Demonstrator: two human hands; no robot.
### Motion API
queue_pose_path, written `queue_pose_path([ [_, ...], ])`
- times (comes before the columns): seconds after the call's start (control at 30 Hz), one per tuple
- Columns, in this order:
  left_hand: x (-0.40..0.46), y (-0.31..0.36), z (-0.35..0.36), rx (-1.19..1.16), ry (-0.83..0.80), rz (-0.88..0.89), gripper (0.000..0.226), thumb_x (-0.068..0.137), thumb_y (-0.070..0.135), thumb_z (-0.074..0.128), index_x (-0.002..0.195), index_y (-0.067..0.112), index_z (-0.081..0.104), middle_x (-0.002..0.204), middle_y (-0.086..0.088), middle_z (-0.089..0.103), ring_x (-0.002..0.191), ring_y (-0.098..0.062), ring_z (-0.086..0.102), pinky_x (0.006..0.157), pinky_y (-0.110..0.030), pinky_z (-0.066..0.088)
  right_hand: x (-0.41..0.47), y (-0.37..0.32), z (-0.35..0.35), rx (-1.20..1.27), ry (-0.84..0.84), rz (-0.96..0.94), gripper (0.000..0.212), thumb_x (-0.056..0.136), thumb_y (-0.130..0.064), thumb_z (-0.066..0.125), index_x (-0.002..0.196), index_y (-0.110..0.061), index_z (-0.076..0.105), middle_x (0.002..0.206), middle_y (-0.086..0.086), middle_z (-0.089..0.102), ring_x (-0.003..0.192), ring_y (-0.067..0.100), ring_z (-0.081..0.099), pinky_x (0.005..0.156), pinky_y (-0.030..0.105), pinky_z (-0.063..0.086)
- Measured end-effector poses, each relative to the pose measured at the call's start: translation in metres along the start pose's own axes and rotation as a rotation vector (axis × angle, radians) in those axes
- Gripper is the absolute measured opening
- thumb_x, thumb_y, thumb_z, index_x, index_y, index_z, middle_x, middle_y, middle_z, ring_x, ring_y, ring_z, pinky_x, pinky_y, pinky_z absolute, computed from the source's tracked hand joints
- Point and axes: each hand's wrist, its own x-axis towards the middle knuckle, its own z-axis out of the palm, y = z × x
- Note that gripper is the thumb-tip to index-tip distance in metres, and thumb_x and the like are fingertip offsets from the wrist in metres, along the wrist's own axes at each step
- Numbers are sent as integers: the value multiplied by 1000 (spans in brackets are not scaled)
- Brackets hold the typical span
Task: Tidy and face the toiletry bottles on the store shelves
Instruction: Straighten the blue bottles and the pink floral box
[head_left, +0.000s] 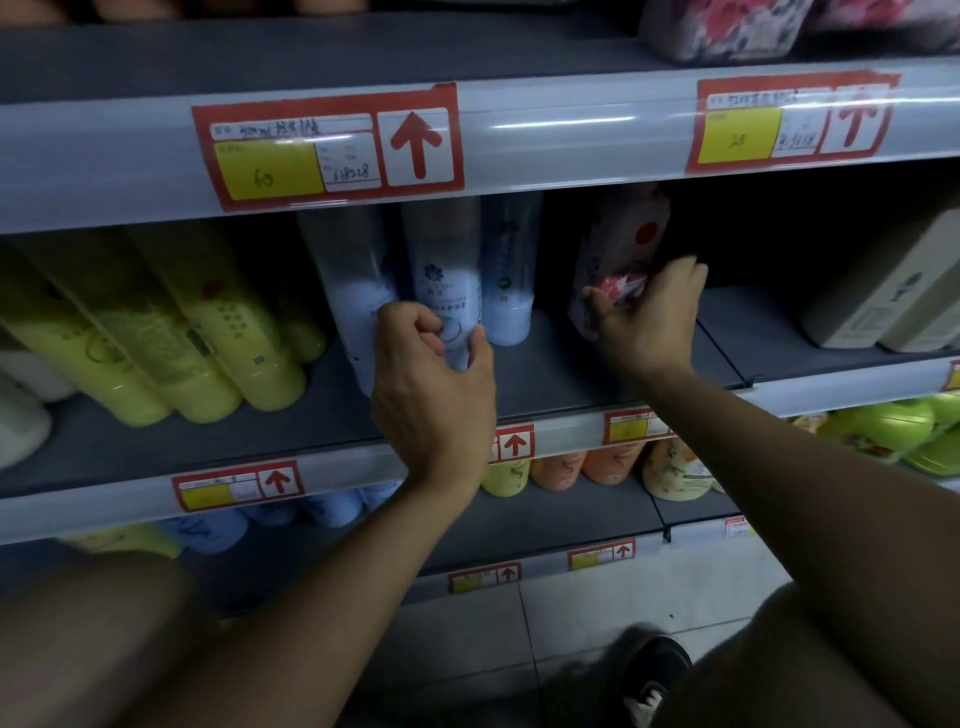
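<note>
On the middle shelf (545, 374) stand three pale blue-white bottles. My left hand (431, 384) curls its fingers and thumb around the lower part of the middle blue-white bottle (441, 270). Another blue-white bottle (348, 275) stands to its left and one (509, 275) to its right. My right hand (649, 312) grips the lower part of a pink-and-white floral pouch (621, 249) standing further right. Several yellow-green bottles (171, 338) lean together at the left of the same shelf.
Beige boxes (883, 291) stand at the shelf's right end. The shelf below holds blue, yellow and orange bottles (561, 467) and green packs (893, 431). Red price labels (327, 145) line the shelf rails. A floral pack (727, 26) sits on the top shelf.
</note>
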Motion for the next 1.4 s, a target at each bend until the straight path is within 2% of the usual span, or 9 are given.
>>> queue_pose_path([
  [0.13,0,0,5,4,13,0,38,82,27,83,83,16,46,68,1,48,62,-17,48,58,-35,44,3,1,4,14,15,7,75,83,-18,85,139,4,39,142,21,37,135,36,43,113,22,27],
  [0.3,0,0,10,-7,21,9,37,84,22,80,75,15,45,62,0,47,57,-19,48,55,-31,41,6,1,10,21,55,11,68,85,-12,77,139,4,40,138,23,39,129,39,45,100,8,19],
  [0.47,0,-1,14,-24,22,8,42,85,22,80,68,15,42,58,2,45,53,-17,44,55,-25,33,6,-2,13,6,69,23,70,84,-11,75,142,3,39,140,23,38,128,40,46,107,19,28],
  [0.63,1,-3,16,-46,17,-11,44,86,26,81,67,15,43,57,4,45,53,-17,45,53,-29,37,7,-2,14,-6,71,18,73,83,-12,76,143,4,38,141,23,38,129,40,46,105,17,27],
  [0.8,3,-4,16,-65,29,15,41,88,20,79,67,15,44,58,3,47,52,-16,45,55,-26,36,5,-5,13,-46,60,20,72,86,-16,75,144,3,38,144,23,37,126,44,48,108,31,34],
  [1.03,6,-11,14,-95,32,24,41,90,21,78,66,13,46,58,3,50,53,-20,50,62,-43,52,6,-4,12,-26,32,38,75,86,-12,75,148,2,35,149,22,33,128,42,47,108,24,30],
  [1.17,4,-14,11,-99,8,5,42,90,27,78,66,12,48,57,1,53,53,-23,53,60,-45,51,7,-3,11,-28,7,67,76,86,-14,76,147,1,35,145,22,37,128,41,47,109,26,32],
  [1.3,-1,-13,5,-94,-28,7,42,90,25,79,66,14,47,56,4,51,51,-18,52,66,-39,54,8,3,13,-50,-27,120,75,80,-30,82,139,-2,45,137,18,49,127,39,52,110,40,44],
  [1.4,-4,-12,1,-88,-59,6,41,90,26,79,66,16,47,57,7,50,51,-15,50,59,-34,49,6,7,13,-94,-60,139,77,77,-37,86,135,-3,48,136,18,54,128,40,53,110,48,46],
])
